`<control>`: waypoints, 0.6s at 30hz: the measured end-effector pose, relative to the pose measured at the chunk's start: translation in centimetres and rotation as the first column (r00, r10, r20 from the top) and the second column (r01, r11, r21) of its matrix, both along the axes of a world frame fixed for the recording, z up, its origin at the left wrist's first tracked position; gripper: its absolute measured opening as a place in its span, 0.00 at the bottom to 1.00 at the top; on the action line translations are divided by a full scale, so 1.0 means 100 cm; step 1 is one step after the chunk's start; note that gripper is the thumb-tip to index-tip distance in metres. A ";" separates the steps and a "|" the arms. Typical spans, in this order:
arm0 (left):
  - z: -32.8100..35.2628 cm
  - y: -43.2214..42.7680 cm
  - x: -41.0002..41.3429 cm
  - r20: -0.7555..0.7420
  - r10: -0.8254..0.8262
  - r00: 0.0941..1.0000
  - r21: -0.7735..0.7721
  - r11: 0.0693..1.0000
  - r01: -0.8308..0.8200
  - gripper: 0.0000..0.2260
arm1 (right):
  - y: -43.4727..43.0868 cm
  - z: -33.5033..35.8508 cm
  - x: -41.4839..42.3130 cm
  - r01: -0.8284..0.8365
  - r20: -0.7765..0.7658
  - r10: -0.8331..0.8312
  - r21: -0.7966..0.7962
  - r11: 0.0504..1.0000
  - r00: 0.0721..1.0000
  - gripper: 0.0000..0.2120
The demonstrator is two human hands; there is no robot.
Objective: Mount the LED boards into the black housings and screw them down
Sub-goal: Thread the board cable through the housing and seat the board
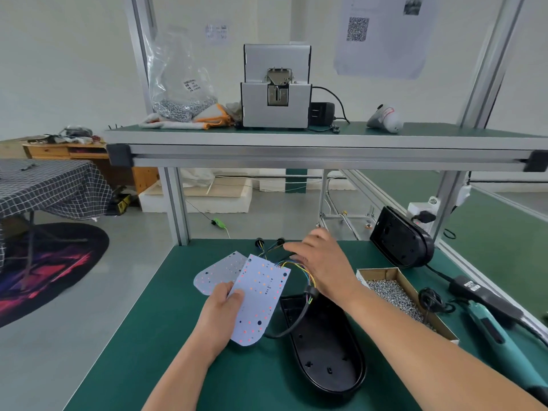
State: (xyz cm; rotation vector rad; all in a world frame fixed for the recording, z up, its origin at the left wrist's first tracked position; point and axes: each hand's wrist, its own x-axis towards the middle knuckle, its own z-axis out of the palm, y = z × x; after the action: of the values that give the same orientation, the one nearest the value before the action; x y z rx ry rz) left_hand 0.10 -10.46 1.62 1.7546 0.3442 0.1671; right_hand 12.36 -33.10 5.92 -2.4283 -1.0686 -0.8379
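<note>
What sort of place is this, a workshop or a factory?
Most likely a small electronics assembly station. A green-matted bench in an aluminium frame holds a box of screws and an electric screwdriver, and the left hand holds an LED board beside an open black housing.

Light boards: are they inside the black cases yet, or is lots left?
Nothing looks mounted: the black oval plastic housing lies empty on the green mat. In hand: the left hand pinches a white LED board while the right hand reaches over its coloured wires. Left: seating the boards, then driving silver screws from the cardboard box with the teal electric screwdriver, both untouched.
</note>
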 end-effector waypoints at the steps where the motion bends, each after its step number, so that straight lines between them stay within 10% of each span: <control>1: 0.000 0.000 0.000 0.003 0.003 1.000 0.001 1.000 -0.003 0.07 | -0.002 0.002 -0.004 -0.010 -0.024 0.010 0.028 1.000 1.000 0.11; 13: 0.001 0.010 -0.002 -0.041 0.057 0.998 0.012 0.998 -0.056 0.09 | -0.055 -0.002 -0.013 0.449 -0.286 -0.467 -0.129 0.884 0.837 0.07; 18: -0.001 0.011 -0.004 -0.016 0.064 0.998 0.005 0.998 -0.064 0.12 | -0.057 0.004 -0.015 0.409 -0.334 -0.399 -0.042 0.912 0.854 0.07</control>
State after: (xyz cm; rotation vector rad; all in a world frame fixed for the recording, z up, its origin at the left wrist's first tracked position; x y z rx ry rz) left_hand -0.28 -9.38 1.47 1.7508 0.4115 0.1999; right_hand 10.87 -38.83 6.29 -2.6840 -0.4188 -0.5140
